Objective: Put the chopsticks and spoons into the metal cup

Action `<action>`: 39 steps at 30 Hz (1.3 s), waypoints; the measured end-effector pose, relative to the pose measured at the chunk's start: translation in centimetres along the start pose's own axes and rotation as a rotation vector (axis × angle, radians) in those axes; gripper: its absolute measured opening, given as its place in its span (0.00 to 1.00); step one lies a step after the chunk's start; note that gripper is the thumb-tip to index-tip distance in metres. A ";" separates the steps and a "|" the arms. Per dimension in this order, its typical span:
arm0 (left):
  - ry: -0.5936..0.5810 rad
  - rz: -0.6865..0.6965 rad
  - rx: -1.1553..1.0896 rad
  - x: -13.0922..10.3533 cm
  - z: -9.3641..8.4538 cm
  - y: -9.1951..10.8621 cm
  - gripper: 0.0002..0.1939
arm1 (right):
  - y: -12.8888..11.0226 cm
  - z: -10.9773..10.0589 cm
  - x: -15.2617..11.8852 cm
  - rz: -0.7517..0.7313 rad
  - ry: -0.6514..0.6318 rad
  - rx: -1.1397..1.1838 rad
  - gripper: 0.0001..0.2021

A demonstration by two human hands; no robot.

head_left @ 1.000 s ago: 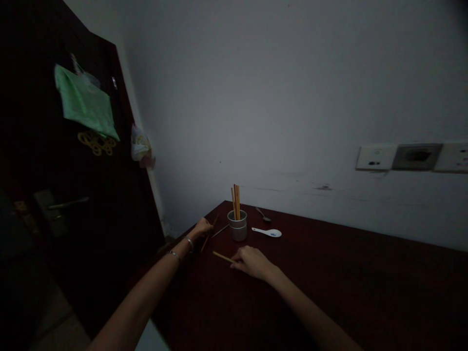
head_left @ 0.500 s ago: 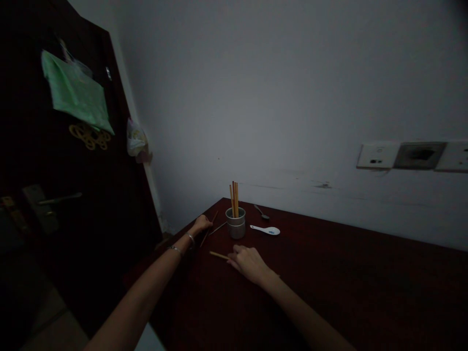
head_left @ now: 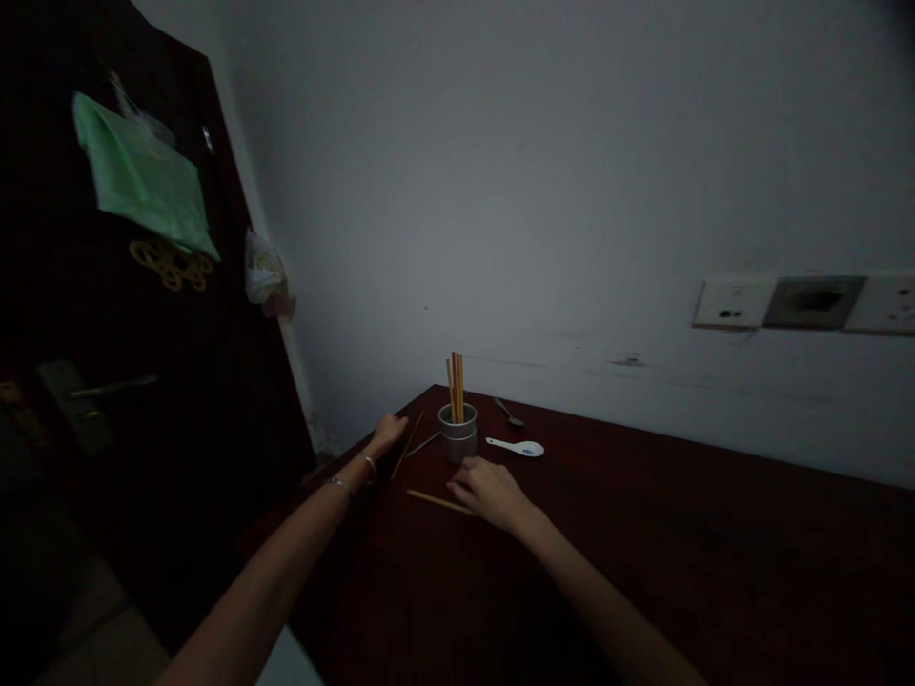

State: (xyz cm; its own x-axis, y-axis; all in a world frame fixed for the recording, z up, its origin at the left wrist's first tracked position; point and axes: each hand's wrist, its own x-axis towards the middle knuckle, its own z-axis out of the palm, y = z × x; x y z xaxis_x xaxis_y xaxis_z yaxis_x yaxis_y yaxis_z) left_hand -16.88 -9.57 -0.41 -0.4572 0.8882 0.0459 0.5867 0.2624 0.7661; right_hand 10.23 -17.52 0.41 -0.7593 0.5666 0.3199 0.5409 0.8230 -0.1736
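Note:
My left hand (head_left: 390, 430) is just left of a dark chopstick (head_left: 407, 446) lying on the table, fingers loosely bent and apart from it. My right hand (head_left: 493, 492) hovers low in front of the metal cup (head_left: 458, 438), with thumb and fingers parted. Below its fingertips a light chopstick (head_left: 437, 500) lies on the table, its right end hidden by the hand. Several chopsticks (head_left: 456, 387) stand upright in the cup. A thin greyish stick (head_left: 424, 444) rests on the table with one end near the cup's left side.
A white ceramic spoon (head_left: 516, 446) and a metal spoon (head_left: 509, 413) lie right of the cup on the dark red table (head_left: 643, 514). The wall (head_left: 536, 238) with sockets (head_left: 733, 304) rises behind. A dark door (head_left: 214, 381) stands at left.
My right hand has let go of the light chopstick and shifted slightly up and right. My left hand has come off the dark chopstick, moving a little left.

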 end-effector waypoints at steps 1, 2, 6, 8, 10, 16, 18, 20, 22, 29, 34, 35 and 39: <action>0.039 -0.006 -0.045 0.0 -0.2 0.4 0.11 | 0.3 -0.7 0.1 0.015 0.045 0.024 0.17; 0.072 -0.009 -0.095 0.1 -0.3 1.0 0.10 | 0.6 -1.5 0.2 0.028 0.088 0.051 0.17; 0.076 0.054 -0.297 0.5 -0.8 4.0 0.13 | 2.3 -3.8 0.5 0.107 0.179 0.159 0.16; 0.023 0.116 -0.369 0.5 -0.8 5.8 0.15 | 3.2 -4.3 0.5 0.171 0.203 0.202 0.16; -0.047 0.179 -0.411 0.1 -0.5 7.2 0.16 | 4.1 -4.4 0.4 0.205 0.241 0.259 0.16; -0.251 0.290 -0.486 -1.2 1.5 9.2 0.13 | 6.9 -5.0 2.6 0.236 0.398 0.479 0.14; -0.247 0.289 -0.518 -1.0 1.9 9.4 0.12 | 8.0 -6.0 4.3 0.289 0.464 0.553 0.14; -0.204 0.276 -0.560 -0.4 2.1 9.6 0.12 | 9.1 -7.1 6.3 0.372 0.554 0.669 0.15; -0.177 0.263 -0.588 0.4 2.2 9.8 0.14 | 10.0 -7.9 8.3 0.438 0.599 0.766 0.14; -0.295 0.273 -0.553 1.9 3.1 9.8 0.11 | 11.5 -6.6 13.1 0.603 0.392 0.678 0.14; -0.327 0.348 -0.465 2.5 4.4 8.6 0.10 | 10.8 -4.8 13.6 0.572 0.264 0.623 0.18; -0.318 0.362 -0.438 2.6 4.6 8.4 0.10 | 10.7 -4.6 13.5 0.563 0.238 0.607 0.19; -0.301 0.387 -0.360 2.6 4.6 8.3 0.10 | 10.5 -4.6 12.7 0.534 0.189 0.499 0.19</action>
State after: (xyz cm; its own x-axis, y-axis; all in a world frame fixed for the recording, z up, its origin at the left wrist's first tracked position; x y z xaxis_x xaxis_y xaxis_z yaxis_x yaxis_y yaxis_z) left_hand -10.16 -3.32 3.11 -0.0158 0.9750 0.2215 0.3860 -0.1984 0.9009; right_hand 7.89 -1.85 6.90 -0.3406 0.9141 0.2200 0.5561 0.3845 -0.7368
